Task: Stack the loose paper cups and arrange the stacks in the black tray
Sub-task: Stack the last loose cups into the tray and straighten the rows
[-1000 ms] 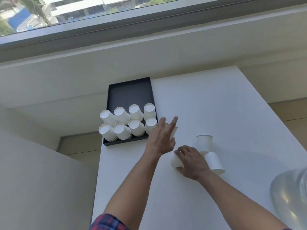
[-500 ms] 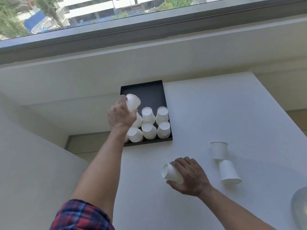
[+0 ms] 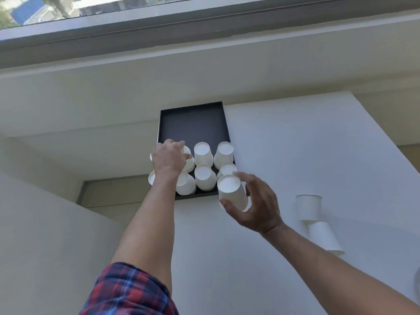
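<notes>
White paper cups (image 3: 203, 152), black tray (image 3: 193, 123), red-and-blue plaid sleeve (image 3: 127, 292).

Bright daylight from the window (image 3: 113, 10) up top, outside blown out and blurry, white table (image 3: 295, 144) evenly lit with soft faint shadows, mild glare on upturned cup bottoms (image 3: 202, 148), wide-angle bending at edges, plaid sleeve (image 3: 127, 292) soft and out of focus.

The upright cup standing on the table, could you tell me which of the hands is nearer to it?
Right. The right hand holds a cup just left of the upright cup; the left hand is farther, over the black tray.
</notes>
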